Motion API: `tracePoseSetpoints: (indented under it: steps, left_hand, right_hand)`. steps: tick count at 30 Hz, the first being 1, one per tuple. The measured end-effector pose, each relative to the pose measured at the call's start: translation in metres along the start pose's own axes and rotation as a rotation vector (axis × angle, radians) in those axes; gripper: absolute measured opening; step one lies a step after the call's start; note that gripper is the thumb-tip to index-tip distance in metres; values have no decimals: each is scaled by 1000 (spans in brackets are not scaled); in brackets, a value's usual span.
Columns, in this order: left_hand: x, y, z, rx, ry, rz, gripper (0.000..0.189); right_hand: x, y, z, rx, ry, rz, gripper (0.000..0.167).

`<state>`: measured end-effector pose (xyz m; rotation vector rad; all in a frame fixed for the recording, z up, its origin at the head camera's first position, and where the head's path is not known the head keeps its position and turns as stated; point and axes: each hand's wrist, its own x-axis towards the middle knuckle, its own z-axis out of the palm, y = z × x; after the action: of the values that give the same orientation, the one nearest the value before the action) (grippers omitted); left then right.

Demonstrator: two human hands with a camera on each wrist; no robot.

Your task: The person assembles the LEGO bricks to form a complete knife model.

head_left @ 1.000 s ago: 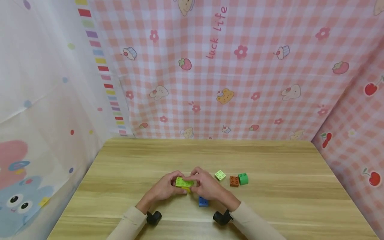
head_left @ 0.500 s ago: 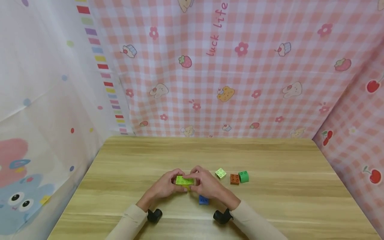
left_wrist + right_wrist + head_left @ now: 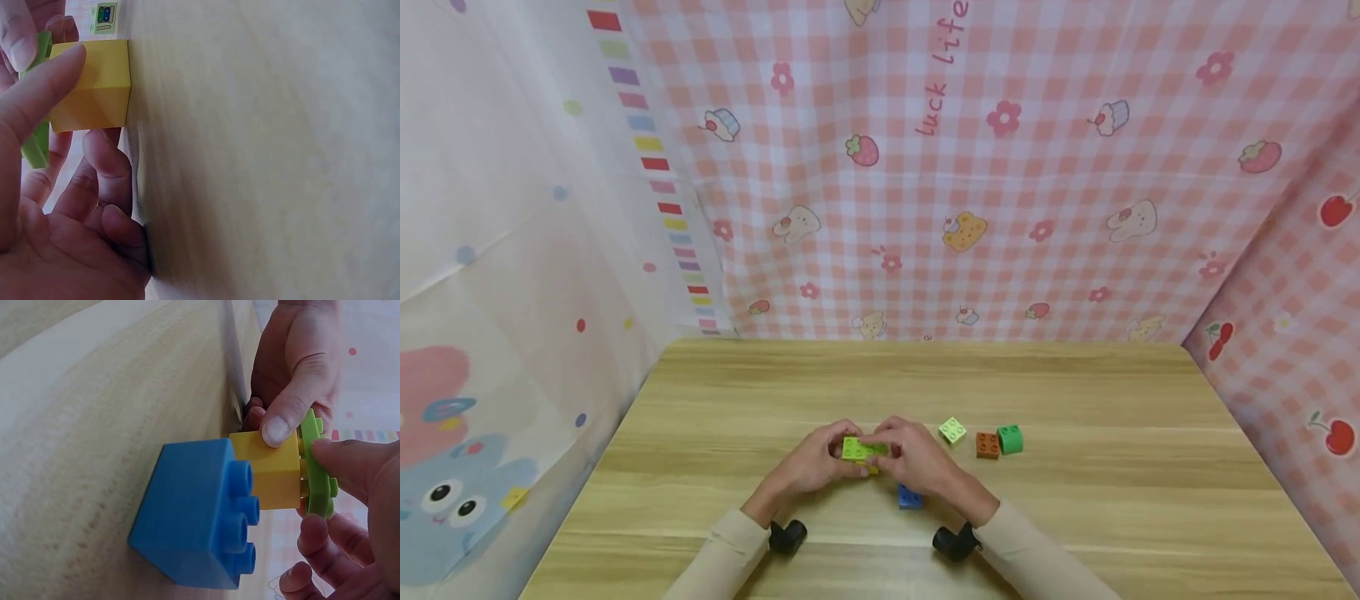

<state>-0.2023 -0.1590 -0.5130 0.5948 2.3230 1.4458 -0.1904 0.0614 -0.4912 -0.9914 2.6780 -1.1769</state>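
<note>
My left hand (image 3: 814, 460) grips a yellow block (image 3: 94, 69) between thumb and fingers, low over the table. Above the block is a flat lime-green brick plate (image 3: 853, 451). My right hand (image 3: 919, 460) pinches this plate, its thumb at the near edge and a finger lying across the studs. The right wrist view shows the block's studs in a narrow gap beneath the plate, which leans slightly. A blue brick (image 3: 187, 512) with studs stands on the table just in front of my right hand, partly covered by it in the head view.
Right of my hands, a pale green brick (image 3: 952, 431), a brown brick (image 3: 987, 445) and a green brick (image 3: 1011, 439) with a rounded side rest on the wooden table (image 3: 1097, 517). A checked cloth (image 3: 910, 192) hangs behind the table.
My right thumb has moved up and left to the plate's near edge, and the plate has shifted slightly over the yellow block. The left hand keeps its grip; the loose bricks stay put.
</note>
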Motion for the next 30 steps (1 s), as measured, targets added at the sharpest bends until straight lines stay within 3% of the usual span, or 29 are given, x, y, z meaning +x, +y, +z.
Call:
tracePoseSetpoints:
  steps: [12,19,30]
  left_hand:
    - [0,2,0,-6,-4,4,32]
    - [-2,3,0,34,26,-21,34]
    - [-3,5,4,1,27,-42,34]
  right_hand:
    - [-1,-1,-2,-29,4,-19,28]
    - [0,-4,-1,-71,1,-16,29]
    - [-2,-5,-3,-114,8,-4,27]
